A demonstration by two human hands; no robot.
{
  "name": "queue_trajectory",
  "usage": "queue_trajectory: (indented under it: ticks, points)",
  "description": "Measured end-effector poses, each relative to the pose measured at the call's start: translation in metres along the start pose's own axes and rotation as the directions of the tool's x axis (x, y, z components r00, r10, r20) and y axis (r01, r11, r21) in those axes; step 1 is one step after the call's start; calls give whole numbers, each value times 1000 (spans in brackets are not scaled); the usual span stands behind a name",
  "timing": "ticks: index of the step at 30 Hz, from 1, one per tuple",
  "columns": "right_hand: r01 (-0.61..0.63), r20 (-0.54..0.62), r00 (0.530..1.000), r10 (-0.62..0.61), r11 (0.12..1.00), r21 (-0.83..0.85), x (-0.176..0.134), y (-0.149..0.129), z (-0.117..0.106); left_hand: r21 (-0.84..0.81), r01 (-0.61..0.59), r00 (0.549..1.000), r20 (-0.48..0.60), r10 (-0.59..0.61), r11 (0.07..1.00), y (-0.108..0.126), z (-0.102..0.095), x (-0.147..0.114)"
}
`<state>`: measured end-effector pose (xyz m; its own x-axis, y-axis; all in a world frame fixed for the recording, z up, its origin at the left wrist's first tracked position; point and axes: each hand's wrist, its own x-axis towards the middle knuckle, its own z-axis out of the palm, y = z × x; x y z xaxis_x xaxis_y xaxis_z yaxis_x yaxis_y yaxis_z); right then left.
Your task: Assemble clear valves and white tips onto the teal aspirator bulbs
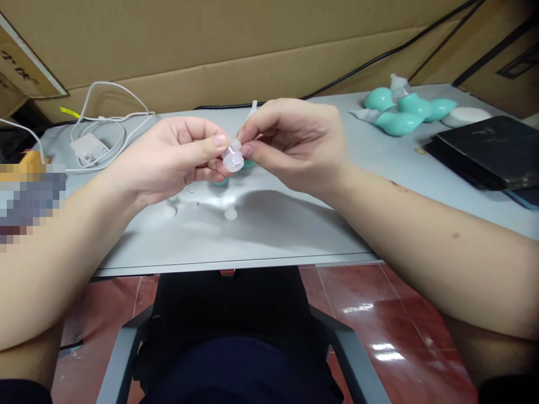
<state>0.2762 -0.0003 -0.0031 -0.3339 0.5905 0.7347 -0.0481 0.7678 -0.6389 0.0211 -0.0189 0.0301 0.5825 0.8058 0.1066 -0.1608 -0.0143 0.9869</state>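
My left hand [185,151] is closed, its thumb and fingers pinching a small translucent plastic fitting [234,161] with a round end. My right hand [298,143] is also closed, thumb and forefinger pinched at the fitting's narrower upper part. The fitting is held above the table, and the fingertips hide part of it. A thin white tube-like tip [254,105] shows behind my right fingers. Beneath the hands, teal pieces [247,164] are mostly hidden. Nearer me on the table lie a small white round piece [231,212], another white round piece [169,211] and a tiny ring [191,190].
Several glossy teal bulbs [398,122] with clear plastic parts lie at the back right of the grey table [269,241]. Beside them are a white disc [466,116] and a black folder-like object [488,148]. A white cable [122,118] and adapter [89,148] lie left.
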Motion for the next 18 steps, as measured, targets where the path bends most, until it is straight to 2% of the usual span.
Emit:
queue_trajectory:
  ticks: [6, 11, 15, 18]
  points:
    - [10, 91, 996, -12, 1000, 22, 4, 4, -4, -7, 32, 999, 8, -32, 999, -1, -2, 2]
    - [-14, -18, 1000, 14, 1000, 13, 1, 2, 2, 5, -15, 1000, -18, 16, 1000, 3, 3, 0]
    - [7, -42, 999, -10, 997, -72, -1, 0, 3, 54, -4, 999, -40, 6, 999, 3, 2, 0]
    - [24, -72, 997, -29, 998, -60, -2, -1, 5, 85, 6, 998, -59, -1, 996, 2, 0, 1]
